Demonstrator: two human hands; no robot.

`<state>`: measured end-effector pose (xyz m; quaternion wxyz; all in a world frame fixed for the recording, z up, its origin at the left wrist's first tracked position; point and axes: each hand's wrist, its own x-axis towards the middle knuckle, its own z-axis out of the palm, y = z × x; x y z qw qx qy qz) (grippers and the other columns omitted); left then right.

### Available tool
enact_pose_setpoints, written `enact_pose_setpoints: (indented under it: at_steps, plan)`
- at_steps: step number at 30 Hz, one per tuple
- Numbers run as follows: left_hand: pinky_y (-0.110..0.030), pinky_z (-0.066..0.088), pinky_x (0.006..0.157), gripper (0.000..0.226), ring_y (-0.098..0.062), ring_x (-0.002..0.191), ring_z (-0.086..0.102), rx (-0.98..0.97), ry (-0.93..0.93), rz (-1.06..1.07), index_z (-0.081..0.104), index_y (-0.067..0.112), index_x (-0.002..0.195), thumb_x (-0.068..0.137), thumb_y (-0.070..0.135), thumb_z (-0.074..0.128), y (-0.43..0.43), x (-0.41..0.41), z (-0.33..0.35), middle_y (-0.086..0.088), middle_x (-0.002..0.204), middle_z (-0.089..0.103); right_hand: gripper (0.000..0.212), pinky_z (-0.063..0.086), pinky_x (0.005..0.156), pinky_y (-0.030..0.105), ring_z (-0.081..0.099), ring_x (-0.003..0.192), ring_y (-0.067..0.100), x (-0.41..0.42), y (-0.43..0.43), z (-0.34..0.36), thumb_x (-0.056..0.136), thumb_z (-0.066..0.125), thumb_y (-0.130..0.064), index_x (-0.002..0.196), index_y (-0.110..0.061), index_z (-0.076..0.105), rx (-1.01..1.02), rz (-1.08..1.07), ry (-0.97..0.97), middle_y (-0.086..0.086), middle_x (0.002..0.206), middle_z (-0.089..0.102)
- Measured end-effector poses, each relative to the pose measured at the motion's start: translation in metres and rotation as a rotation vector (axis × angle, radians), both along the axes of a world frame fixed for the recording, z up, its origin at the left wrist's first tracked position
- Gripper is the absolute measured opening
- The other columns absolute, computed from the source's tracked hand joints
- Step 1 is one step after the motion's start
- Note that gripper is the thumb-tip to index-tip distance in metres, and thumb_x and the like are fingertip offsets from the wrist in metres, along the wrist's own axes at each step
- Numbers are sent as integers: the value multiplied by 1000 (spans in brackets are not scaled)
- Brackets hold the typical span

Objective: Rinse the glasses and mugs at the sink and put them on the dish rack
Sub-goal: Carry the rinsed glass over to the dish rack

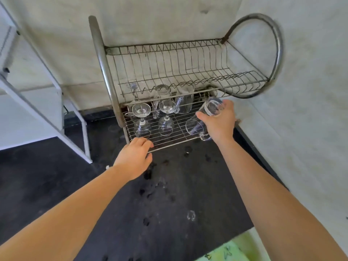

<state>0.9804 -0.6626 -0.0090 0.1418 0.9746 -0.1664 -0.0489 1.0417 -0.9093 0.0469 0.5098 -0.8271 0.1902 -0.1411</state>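
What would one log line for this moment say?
phase: racking | right hand: holds glass at lower shelf, right end | left hand: grips rack front edge | racked: wine glasses, mug

Countertop (pixel 116 213): dark, matte, with scattered wet spots (pixel 147 174) across its middle. Behind the countertop and along its right side: pale, stained wall (pixel 169 17). On the countertop's left part: white metal frame (pixel 56 127), one leg standing on it. At its near right corner: green patterned cloth (pixel 231 249), partly cut off.
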Motion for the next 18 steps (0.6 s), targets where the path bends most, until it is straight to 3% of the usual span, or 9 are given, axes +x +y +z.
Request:
enact_pose_setpoints:
  at_steps: [3, 6, 8, 11, 15, 18]
  plan:
    - [-35, 42, 94, 33, -23, 119, 42, 22, 14, 9, 52, 16, 127, 97, 28, 44, 0, 10, -4, -2, 127, 50, 80, 49, 97, 34, 58, 109, 20, 27, 0, -14, 65, 86, -29, 129, -10, 41, -97, -13, -28, 6, 125, 54]
    - [-34, 41, 91, 31, -23, 115, 43, 27, 35, 22, 54, 16, 122, 97, 29, 44, 1, 16, -7, -3, 120, 52, 84, 43, 98, 24, 53, 118, 21, 53, -3, -23, 69, 84, -28, 135, -6, 37, -196, -1, -14, 9, 134, 48]
    - [-35, 43, 88, 29, -24, 112, 45, 16, 33, 28, 56, 14, 120, 97, 28, 45, 3, 18, -9, -5, 116, 54, 85, 41, 105, 31, 48, 125, 24, 71, -7, -30, 72, 82, -29, 138, -5, 34, -228, -1, -6, 13, 139, 44]
    - [-37, 45, 86, 27, -25, 108, 47, 19, 24, 25, 58, 13, 117, 96, 26, 47, 9, 18, -14, -5, 112, 56, 89, 29, 115, 40, 30, 140, 33, 91, -6, -37, 83, 70, -36, 146, 3, 21, -308, 1, 28, 23, 150, 28]
    - [-40, 50, 80, 21, -29, 96, 53, 43, -25, -40, 64, 10, 107, 92, 21, 55, 12, 22, -21, -7, 100, 60, 87, 12, 120, 35, 9, 146, 33, 104, -11, -41, 93, 59, -33, 149, 7, 4, -375, 0, 67, 26, 156, 5]
    - [-36, 49, 71, 27, -28, 85, 56, 56, -52, -59, 66, 10, 99, 90, 27, 47, 14, 25, -24, -5, 90, 61, 83, 14, 118, 30, 15, 145, 31, 113, -15, -45, 92, 61, -33, 146, 11, 16, -366, -12, 60, 26, 154, 16]
